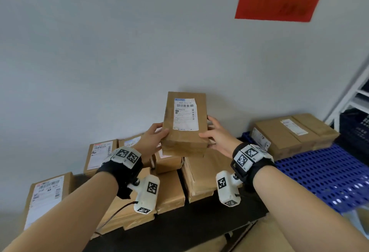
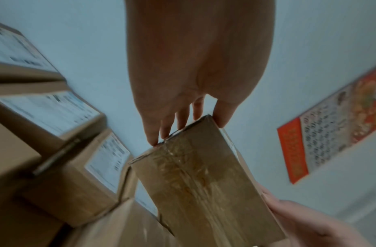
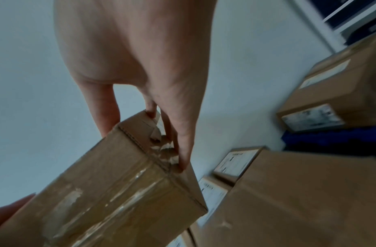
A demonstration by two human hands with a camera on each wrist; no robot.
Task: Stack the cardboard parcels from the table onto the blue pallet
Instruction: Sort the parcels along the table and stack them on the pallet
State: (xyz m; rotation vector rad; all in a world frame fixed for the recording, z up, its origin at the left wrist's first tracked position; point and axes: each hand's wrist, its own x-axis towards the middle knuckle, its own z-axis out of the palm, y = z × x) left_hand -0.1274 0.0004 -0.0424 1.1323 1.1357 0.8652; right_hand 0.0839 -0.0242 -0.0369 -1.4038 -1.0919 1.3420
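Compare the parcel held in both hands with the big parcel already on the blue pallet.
The held parcel is up in the air, gripped by the left hand and right hand; the pallet parcel rests on the blue pallet. The held parcel looks narrower, the pallet parcel broader. The held parcel tilts its label toward the camera; the pallet parcel lies flat. Both are taped brown cardboard with white labels.

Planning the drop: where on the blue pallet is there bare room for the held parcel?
Free: the blue pallet in front of the parcel at its wall end. Crowded: the table parcels lie packed under the held parcel, gripped by both hands.
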